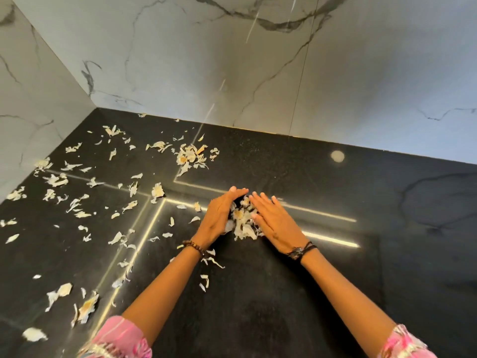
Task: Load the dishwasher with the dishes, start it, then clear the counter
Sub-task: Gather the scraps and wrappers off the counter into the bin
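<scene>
A small heap of pale, papery peels (242,223) lies on the black counter (335,267) between my two hands. My left hand (219,218) is cupped against the heap's left side, fingers curled over its far end. On the right side my right hand (277,223) lies flat, fingers straight and pressed against the peels. Both hands touch the heap and enclose it from two sides. A second cluster of peels (192,156) sits farther back near the wall. Several loose peels (74,202) are scattered over the counter's left half.
White marble walls (232,60) meet in a corner at the back left and bound the counter. More peel scraps (86,306) lie near the front left edge. Bright strip-light reflections cross the glossy counter.
</scene>
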